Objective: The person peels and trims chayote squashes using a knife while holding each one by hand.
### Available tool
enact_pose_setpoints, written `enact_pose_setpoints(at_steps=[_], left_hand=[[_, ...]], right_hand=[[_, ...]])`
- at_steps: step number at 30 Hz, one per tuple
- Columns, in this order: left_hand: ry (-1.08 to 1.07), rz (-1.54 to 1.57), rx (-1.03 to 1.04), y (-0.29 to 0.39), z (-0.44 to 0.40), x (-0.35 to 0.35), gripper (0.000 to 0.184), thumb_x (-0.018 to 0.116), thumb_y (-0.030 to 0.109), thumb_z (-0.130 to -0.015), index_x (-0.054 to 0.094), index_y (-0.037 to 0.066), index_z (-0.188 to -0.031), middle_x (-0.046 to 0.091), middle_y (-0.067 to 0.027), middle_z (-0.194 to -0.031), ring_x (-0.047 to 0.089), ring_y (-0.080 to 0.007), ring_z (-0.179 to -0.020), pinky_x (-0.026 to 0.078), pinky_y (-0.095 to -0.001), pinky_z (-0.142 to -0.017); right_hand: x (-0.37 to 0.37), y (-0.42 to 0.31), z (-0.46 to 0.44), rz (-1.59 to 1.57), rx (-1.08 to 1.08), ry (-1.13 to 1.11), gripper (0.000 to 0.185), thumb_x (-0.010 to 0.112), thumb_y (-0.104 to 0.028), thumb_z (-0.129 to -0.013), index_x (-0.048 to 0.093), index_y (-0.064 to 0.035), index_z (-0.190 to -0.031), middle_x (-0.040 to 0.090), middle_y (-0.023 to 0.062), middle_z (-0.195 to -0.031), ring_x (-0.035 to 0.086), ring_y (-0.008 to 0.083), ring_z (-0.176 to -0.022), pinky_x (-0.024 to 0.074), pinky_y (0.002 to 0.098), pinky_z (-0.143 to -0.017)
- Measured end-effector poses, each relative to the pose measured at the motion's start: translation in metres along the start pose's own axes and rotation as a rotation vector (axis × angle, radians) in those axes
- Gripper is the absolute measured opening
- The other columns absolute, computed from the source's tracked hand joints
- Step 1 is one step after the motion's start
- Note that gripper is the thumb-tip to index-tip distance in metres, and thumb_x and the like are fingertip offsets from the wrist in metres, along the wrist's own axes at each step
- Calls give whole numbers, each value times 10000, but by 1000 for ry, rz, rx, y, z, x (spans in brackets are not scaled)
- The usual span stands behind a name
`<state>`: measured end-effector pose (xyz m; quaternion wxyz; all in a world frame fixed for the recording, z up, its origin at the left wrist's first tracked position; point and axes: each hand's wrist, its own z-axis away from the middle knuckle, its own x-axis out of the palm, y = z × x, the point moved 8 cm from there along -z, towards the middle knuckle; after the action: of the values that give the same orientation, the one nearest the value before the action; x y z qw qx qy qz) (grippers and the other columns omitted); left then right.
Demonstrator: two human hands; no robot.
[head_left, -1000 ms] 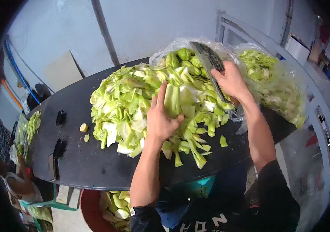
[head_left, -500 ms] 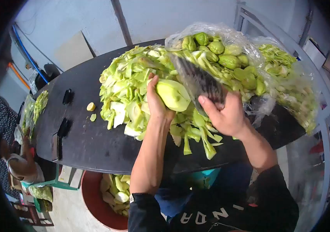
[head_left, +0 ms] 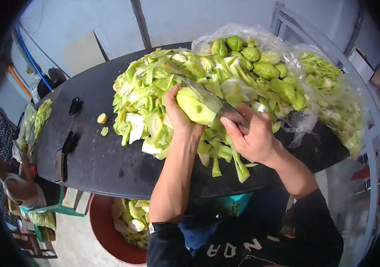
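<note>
My left hand (head_left: 179,120) is wrapped round a pale green, peeled chayote (head_left: 193,109), held above the table. In my right hand (head_left: 257,137) is a broad-bladed knife (head_left: 225,109), its handle largely hidden by the fingers. The blade lies slanted along the upper right side of the chayote, seemingly touching it. Beneath and behind both hands spreads a big heap of green peelings (head_left: 147,89). Whole unpeeled chayotes (head_left: 265,70) sit behind my right hand, partly within a clear plastic bag (head_left: 294,60).
The dark oval table (head_left: 110,171) carries small cut pieces (head_left: 102,118) and black objects (head_left: 69,143) at left. More peelings (head_left: 332,104) cover its right end, near a grey metal frame (head_left: 370,147). Below stands a red tub (head_left: 95,222) of peeled chayotes. Another person (head_left: 23,191) sits far left.
The knife has swung down and left, from apart from the chayote to against its upper side. My right hand has tilted with it, and the chayote has turned slightly in my left hand.
</note>
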<state>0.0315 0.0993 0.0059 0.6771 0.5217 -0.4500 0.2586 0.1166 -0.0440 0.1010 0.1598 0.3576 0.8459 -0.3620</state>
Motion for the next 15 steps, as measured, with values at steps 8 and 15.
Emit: enact_pose_setpoints(at_steps=[8, 15], left_hand=[[23, -26, 11, 5, 11, 9, 290, 546, 380, -890, 557, 139, -1051, 608, -62, -915, 613, -245, -833, 532, -416, -772], [-25, -45, -3, 0, 10, 9, 311, 575, 374, -871, 565, 119, -1047, 622, -80, -938, 629, -263, -852, 536, -425, -793]], right_hand=[[0, 3, 8, -65, -26, 58, 134, 623, -86, -920, 545, -13, -839, 549, 136, -564, 580, 284, -460, 428, 369, -440], [3, 16, 9, -55, 44, 8, 166, 641, -118, -925, 550, -9, -838, 542, 131, -553, 584, 269, -461, 412, 370, -442]])
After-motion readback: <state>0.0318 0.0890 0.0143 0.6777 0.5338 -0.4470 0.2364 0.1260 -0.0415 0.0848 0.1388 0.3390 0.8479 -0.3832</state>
